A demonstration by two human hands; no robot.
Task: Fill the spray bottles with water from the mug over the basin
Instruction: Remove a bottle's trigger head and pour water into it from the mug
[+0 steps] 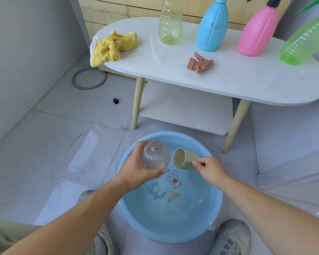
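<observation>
Basin (191, 225) beneath: left hand (134, 168) curls round the bottle (155, 159), right hand (212, 170) pinches the mug (182, 160); I should tip slowly over its neck.

Five bottles: clear bottle (154, 157), yellow bottle (170, 24), blue bottle (212, 28), pink bottle (256, 34), green bottle (302, 41). One each: mug (184, 161), basin (173, 236), loose spray head (200, 63), cloth (112, 46), table (247, 83), floor ring (88, 88), black cube (115, 101). Two hands: left hand (136, 170), right hand (210, 170).
</observation>
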